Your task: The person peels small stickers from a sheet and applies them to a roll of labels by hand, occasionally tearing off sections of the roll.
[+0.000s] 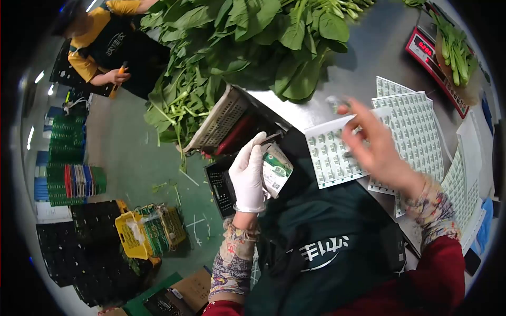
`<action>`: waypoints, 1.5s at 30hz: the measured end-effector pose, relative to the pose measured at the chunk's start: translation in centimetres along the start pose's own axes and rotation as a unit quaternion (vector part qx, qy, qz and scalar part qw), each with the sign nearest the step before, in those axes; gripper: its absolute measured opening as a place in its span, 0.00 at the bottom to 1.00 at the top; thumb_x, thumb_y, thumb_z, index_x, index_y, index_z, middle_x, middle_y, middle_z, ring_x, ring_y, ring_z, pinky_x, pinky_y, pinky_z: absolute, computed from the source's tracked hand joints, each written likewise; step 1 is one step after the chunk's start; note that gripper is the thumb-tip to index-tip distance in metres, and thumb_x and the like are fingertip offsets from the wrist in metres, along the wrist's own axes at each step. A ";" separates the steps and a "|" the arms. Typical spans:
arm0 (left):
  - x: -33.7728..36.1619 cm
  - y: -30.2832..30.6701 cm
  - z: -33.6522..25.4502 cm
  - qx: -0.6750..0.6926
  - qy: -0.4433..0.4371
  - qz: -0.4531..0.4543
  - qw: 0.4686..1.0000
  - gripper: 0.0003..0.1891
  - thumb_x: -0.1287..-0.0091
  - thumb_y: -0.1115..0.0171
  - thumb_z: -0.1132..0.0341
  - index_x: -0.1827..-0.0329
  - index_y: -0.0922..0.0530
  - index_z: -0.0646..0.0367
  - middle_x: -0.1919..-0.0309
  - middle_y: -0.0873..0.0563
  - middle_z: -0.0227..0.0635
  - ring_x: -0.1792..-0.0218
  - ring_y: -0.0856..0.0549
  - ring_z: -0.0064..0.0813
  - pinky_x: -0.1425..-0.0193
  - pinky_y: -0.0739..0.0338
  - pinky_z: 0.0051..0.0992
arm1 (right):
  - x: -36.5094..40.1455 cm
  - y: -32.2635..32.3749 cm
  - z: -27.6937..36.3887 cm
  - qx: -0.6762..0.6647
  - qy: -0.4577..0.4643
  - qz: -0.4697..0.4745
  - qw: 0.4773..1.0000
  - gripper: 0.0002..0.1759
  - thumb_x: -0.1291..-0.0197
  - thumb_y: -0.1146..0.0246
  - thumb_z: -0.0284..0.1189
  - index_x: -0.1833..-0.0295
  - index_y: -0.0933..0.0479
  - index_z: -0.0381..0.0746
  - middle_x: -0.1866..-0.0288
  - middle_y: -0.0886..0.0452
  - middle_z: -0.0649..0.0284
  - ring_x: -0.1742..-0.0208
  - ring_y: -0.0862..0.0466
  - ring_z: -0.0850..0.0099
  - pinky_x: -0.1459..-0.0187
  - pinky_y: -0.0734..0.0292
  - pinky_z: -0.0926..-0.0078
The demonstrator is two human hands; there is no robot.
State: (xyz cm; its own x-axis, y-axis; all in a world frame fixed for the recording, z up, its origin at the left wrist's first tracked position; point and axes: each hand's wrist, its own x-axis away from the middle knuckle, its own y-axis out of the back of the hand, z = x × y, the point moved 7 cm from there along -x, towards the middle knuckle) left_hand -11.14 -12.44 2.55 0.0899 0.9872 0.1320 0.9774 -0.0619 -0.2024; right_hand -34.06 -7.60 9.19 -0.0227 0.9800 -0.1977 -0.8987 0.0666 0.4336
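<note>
My left hand (pixel 247 178), in a white glove, is closed around green-and-white printed packaging (pixel 277 169) with a QR code on its lower part. My right hand (pixel 370 141) is bare and blurred by motion, held over a white sheet of small green-and-white stickers (pixel 328 152). At its fingertips is a small pale piece (pixel 334 104) that looks like one of these stickers, though it is smeared. More sticker sheets (pixel 414 131) lie overlapping to the right of it. A tilted grey crate (pixel 213 124) stands just beyond my left hand.
Leafy green vegetables (pixel 253 37) are heaped on the metal table. A red scale (pixel 429 58) with a lit display carries a bunch of greens (pixel 454 55). At the upper left stands another person (pixel 113 47) holding an orange-handled tool. A yellow basket (pixel 133 236) rests on the green floor.
</note>
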 end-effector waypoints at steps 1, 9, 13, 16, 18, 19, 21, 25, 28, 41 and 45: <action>0.7 0.4 -0.6 0.031 -0.005 -0.006 0.999 0.16 0.30 0.47 0.69 0.43 0.26 0.68 0.51 0.19 0.35 0.54 0.20 0.20 0.48 0.25 0.20 | 0.6 -1.9 1.2 -0.005 0.056 0.015 0.998 0.32 0.42 0.40 0.23 0.32 0.40 0.43 0.40 0.34 0.51 0.49 0.24 0.60 0.53 0.25 0.71; 4.0 2.3 -2.1 0.026 -0.085 -0.021 0.996 0.18 0.29 0.49 0.70 0.39 0.31 0.68 0.44 0.23 0.36 0.48 0.23 0.21 0.43 0.30 0.21 | 2.6 -13.2 6.5 0.177 0.235 0.017 0.956 0.40 0.52 0.44 0.17 0.30 0.42 0.44 0.30 0.46 0.44 0.34 0.37 0.50 0.38 0.37 0.57; 4.7 3.5 -3.2 0.024 -0.105 -0.043 0.993 0.20 0.28 0.51 0.70 0.35 0.34 0.67 0.41 0.26 0.35 0.46 0.25 0.20 0.41 0.32 0.20 | 2.1 -14.8 7.5 0.199 0.235 0.043 0.950 0.40 0.52 0.44 0.18 0.30 0.43 0.42 0.30 0.47 0.44 0.34 0.37 0.51 0.37 0.39 0.56; 5.1 4.7 -3.5 0.000 -0.117 -0.049 0.992 0.20 0.27 0.53 0.68 0.35 0.36 0.67 0.38 0.28 0.37 0.44 0.26 0.22 0.41 0.30 0.22 | 2.0 -15.7 7.5 0.212 0.239 0.061 0.945 0.39 0.52 0.44 0.18 0.30 0.42 0.42 0.29 0.47 0.44 0.34 0.37 0.51 0.37 0.39 0.55; 5.6 4.9 -4.3 -0.027 -0.151 -0.055 0.987 0.20 0.27 0.54 0.69 0.34 0.36 0.67 0.38 0.29 0.38 0.43 0.26 0.23 0.40 0.31 0.23 | 1.8 -15.9 7.8 0.219 0.239 0.064 0.944 0.38 0.51 0.45 0.19 0.30 0.41 0.41 0.29 0.46 0.44 0.34 0.37 0.51 0.37 0.40 0.55; 5.9 4.7 -4.8 -0.015 -0.150 -0.058 0.987 0.20 0.26 0.56 0.69 0.34 0.37 0.67 0.37 0.30 0.39 0.42 0.27 0.24 0.39 0.31 0.23 | 1.8 -16.1 7.8 0.224 0.241 0.070 0.942 0.37 0.51 0.45 0.19 0.31 0.41 0.41 0.29 0.46 0.44 0.34 0.37 0.51 0.37 0.40 0.55; 6.1 5.1 -5.0 -0.028 -0.169 -0.064 0.983 0.20 0.26 0.56 0.69 0.34 0.37 0.67 0.36 0.30 0.39 0.42 0.27 0.24 0.39 0.31 0.23 | 1.7 -16.3 8.0 0.232 0.245 0.077 0.938 0.37 0.51 0.45 0.20 0.31 0.40 0.41 0.30 0.45 0.44 0.34 0.36 0.52 0.37 0.40 0.56; 6.6 6.5 -3.2 0.021 -0.143 -0.007 0.990 0.29 0.29 0.50 0.65 0.29 0.48 0.65 0.40 0.29 0.38 0.42 0.27 0.26 0.38 0.34 0.24 | 1.3 -16.4 8.3 0.222 0.250 0.067 0.940 0.34 0.51 0.46 0.20 0.33 0.36 0.41 0.31 0.42 0.44 0.35 0.34 0.52 0.38 0.39 0.57; 7.3 6.9 -3.1 0.062 -0.167 0.025 0.984 0.33 0.32 0.43 0.65 0.29 0.48 0.65 0.45 0.26 0.36 0.47 0.26 0.20 0.44 0.32 0.20 | 0.3 -15.7 8.6 0.221 0.257 0.032 0.940 0.31 0.50 0.47 0.21 0.35 0.33 0.41 0.32 0.39 0.44 0.37 0.31 0.53 0.40 0.37 0.57; 8.5 10.7 0.2 -0.040 0.042 -0.065 0.996 0.15 0.28 0.50 0.62 0.54 0.22 0.66 0.66 0.17 0.30 0.68 0.20 0.13 0.65 0.26 0.15 | -1.7 -19.3 6.7 -0.191 -0.019 0.304 0.933 0.34 0.48 0.40 0.16 0.33 0.38 0.35 0.27 0.46 0.62 0.47 0.29 0.76 0.55 0.24 0.82; 8.4 9.8 -0.2 -0.057 0.033 -0.061 0.996 0.15 0.28 0.50 0.62 0.55 0.21 0.65 0.66 0.17 0.28 0.68 0.21 0.12 0.64 0.26 0.15 | -1.6 -19.8 5.8 -0.152 0.014 0.279 0.948 0.33 0.48 0.38 0.16 0.34 0.37 0.34 0.28 0.44 0.60 0.51 0.27 0.75 0.57 0.23 0.83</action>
State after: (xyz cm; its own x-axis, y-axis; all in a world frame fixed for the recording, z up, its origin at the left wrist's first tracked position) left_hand -0.76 -4.75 1.85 -0.0213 0.9767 0.2137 0.9969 0.0368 -0.0691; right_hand -13.67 -9.42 6.01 -0.5405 0.8405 -0.0380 -0.8275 -0.5229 0.2046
